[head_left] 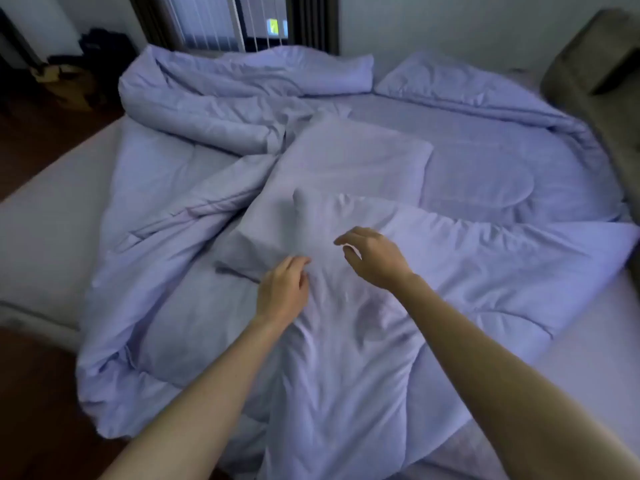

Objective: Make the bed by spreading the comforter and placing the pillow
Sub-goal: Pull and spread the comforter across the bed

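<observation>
Over rumpled comforter [346,382], R hand [372,259] hovers, grip apart; L hand [282,289] rests on it, grip unclear.

We can read no text, label, brand or number anywhere. A bright patch [273,26] seen through the window [207,22] is too blurred for us to make out.

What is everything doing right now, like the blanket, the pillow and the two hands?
Comforter: bunched up, not spread.
Pillow: lying flat on the comforter, mid-bed.
Left hand: relaxed fingers on the comforter, holding nothing.
Right hand: open, just above the comforter.
Mattress: uncovered along the left side.
</observation>
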`<action>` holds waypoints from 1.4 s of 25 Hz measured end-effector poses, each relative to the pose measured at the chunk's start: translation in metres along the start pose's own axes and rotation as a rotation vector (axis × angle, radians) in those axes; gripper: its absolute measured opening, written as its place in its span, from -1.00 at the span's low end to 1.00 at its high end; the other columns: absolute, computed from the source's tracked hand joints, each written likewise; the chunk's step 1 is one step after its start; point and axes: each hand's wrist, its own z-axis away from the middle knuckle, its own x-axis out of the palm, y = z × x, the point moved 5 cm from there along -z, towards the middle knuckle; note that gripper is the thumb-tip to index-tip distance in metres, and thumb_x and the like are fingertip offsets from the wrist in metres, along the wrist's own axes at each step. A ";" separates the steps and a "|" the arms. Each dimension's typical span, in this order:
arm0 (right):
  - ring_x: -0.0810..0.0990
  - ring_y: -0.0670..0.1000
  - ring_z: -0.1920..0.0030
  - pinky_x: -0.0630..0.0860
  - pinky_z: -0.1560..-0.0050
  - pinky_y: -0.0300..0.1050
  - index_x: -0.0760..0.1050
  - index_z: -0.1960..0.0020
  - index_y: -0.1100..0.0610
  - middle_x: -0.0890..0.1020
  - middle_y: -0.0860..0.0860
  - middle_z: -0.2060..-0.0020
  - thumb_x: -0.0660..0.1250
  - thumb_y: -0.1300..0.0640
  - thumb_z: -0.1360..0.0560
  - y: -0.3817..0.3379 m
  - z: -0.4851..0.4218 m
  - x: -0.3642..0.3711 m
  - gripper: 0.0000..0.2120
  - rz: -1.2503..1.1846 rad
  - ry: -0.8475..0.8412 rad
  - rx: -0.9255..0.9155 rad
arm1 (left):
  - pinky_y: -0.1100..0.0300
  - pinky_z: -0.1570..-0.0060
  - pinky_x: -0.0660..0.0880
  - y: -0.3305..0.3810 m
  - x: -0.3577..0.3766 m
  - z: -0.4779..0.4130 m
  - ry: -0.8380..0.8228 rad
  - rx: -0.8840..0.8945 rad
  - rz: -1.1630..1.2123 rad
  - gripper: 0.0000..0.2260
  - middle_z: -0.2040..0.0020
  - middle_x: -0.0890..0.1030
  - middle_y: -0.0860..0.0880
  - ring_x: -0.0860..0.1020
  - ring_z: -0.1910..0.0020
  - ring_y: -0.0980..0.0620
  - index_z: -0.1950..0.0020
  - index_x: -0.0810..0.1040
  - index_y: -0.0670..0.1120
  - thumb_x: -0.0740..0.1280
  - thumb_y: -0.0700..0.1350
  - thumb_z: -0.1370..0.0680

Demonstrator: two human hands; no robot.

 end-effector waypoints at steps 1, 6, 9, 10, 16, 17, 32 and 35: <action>0.59 0.17 -0.08 0.55 0.00 0.02 0.61 -0.11 0.11 0.64 0.08 -0.08 0.24 0.20 -0.51 -0.001 -0.002 0.011 -0.75 0.031 -0.001 -0.098 | -0.03 0.03 0.55 -0.004 0.005 0.002 0.027 0.010 0.039 -0.74 -0.16 0.59 -0.10 0.59 -0.06 -0.21 -0.20 0.54 -0.12 0.23 -0.19 -0.53; 0.61 0.21 -0.01 0.54 -0.02 0.06 0.63 -0.05 0.13 0.64 0.11 -0.06 0.24 0.14 -0.45 0.013 0.001 0.036 -0.74 0.069 0.087 -0.159 | 0.12 -0.23 0.39 -0.025 0.037 -0.001 0.064 -0.130 0.303 -0.57 -0.29 0.46 -0.19 0.46 -0.26 -0.14 -0.34 0.40 -0.21 0.35 -0.18 -0.49; 0.54 0.24 -0.15 0.47 -0.10 0.12 0.58 -0.14 0.12 0.57 0.12 -0.18 0.26 0.06 -0.45 0.035 0.007 0.048 -0.68 0.103 0.118 0.053 | 0.03 -0.32 0.37 -0.031 0.052 -0.012 -0.019 -0.295 0.419 -0.38 -0.35 0.42 -0.18 0.42 -0.32 -0.13 -0.43 0.29 -0.19 0.43 -0.05 -0.45; 0.51 0.25 -0.18 0.45 -0.15 0.13 0.56 -0.18 0.13 0.55 0.13 -0.20 0.24 0.04 -0.44 0.039 0.009 0.051 -0.64 0.088 0.098 0.130 | -0.01 -0.33 0.36 -0.032 0.055 -0.016 -0.022 -0.344 0.423 -0.32 -0.37 0.40 -0.18 0.41 -0.34 -0.15 -0.45 0.25 -0.18 0.44 0.00 -0.43; 0.44 0.14 -0.31 0.34 -0.27 0.02 0.46 -0.31 0.10 0.48 0.06 -0.29 0.17 0.01 -0.48 0.057 0.030 0.051 -0.57 -0.029 0.038 0.328 | 0.13 -0.05 0.44 -0.006 0.059 -0.016 -0.191 -0.416 0.445 -0.32 -0.25 0.55 -0.16 0.52 -0.22 -0.17 -0.38 0.34 -0.16 0.46 0.06 -0.35; 0.45 0.11 -0.30 0.35 -0.25 -0.04 0.46 -0.31 0.10 0.49 0.04 -0.27 0.17 0.02 -0.52 0.064 0.037 0.045 -0.61 -0.142 0.074 0.387 | 0.19 0.05 0.44 0.010 0.059 -0.009 -0.250 -0.342 0.496 -0.34 -0.17 0.60 -0.13 0.56 -0.16 -0.14 -0.34 0.40 -0.15 0.44 0.05 -0.29; 0.57 0.03 0.15 0.50 0.17 -0.17 0.58 -0.02 0.14 0.60 0.03 0.17 0.42 0.10 -0.28 0.167 0.335 -0.135 -0.68 -0.515 0.040 1.189 | 0.16 0.17 0.39 0.287 0.119 0.252 -1.144 0.993 0.335 -0.73 0.14 0.60 -0.11 0.51 0.14 -0.01 0.06 0.52 -0.18 0.42 -0.01 -0.42; 0.51 0.01 0.25 0.43 0.25 -0.17 0.61 0.08 0.22 0.57 0.03 0.28 0.38 0.19 -0.28 0.170 0.420 -0.160 -0.77 -0.477 0.273 1.295 | 0.13 0.27 0.41 0.315 0.142 0.278 -1.033 1.339 0.240 -0.74 0.27 0.62 -0.10 0.53 0.26 -0.04 0.07 0.60 -0.17 0.32 0.02 -0.52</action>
